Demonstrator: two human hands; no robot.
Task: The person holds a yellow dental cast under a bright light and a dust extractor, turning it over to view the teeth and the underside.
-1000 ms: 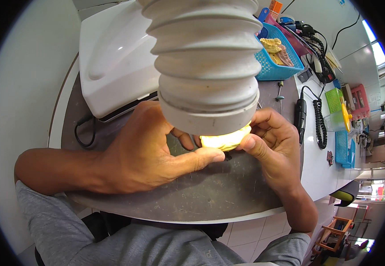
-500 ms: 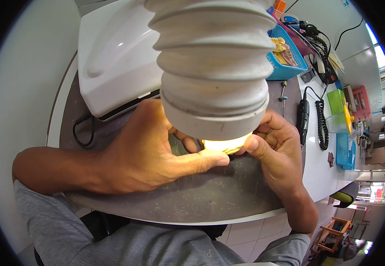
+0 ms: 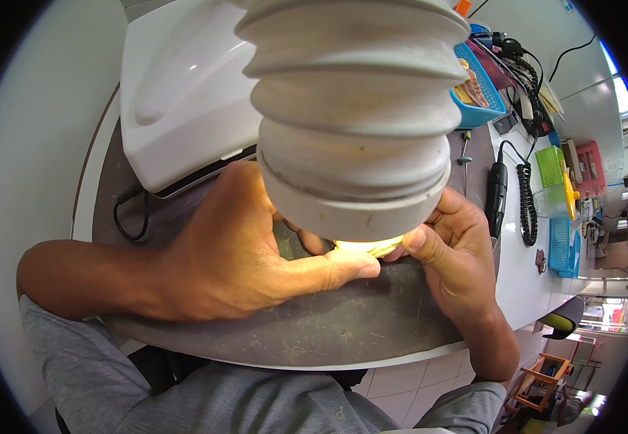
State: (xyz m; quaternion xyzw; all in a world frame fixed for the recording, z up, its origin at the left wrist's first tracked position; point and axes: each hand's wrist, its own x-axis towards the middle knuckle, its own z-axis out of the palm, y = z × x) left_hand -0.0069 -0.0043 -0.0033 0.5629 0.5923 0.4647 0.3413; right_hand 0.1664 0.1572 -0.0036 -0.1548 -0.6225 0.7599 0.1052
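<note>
Brightly lit from above, a yellow dental cast [image 3: 373,249] sits between my two hands, mostly hidden behind a ribbed white hose end [image 3: 357,166]. My left hand [image 3: 238,264] grips its left side, with the thumb stretched along the near edge and the fingers curled behind. At the other side, my right hand [image 3: 455,257] pinches the cast with thumb and fingers. The hose rim hangs just over the cast and covers parts of the fingers. Both hands are above the dark grey work mat [image 3: 343,325].
A white machine housing [image 3: 184,101] stands at the back left. Behind my right hand is a blue basket [image 3: 484,112] with dental casts. A black handpiece [image 3: 497,192] with a coiled cord [image 3: 526,202] and a thin bur tool [image 3: 465,159] lie to the right.
The hose end appears slightly lower and farther right in the view, hiding more of the cast. Both hands keep their hold, with the left thumb slightly farther right and lower.
</note>
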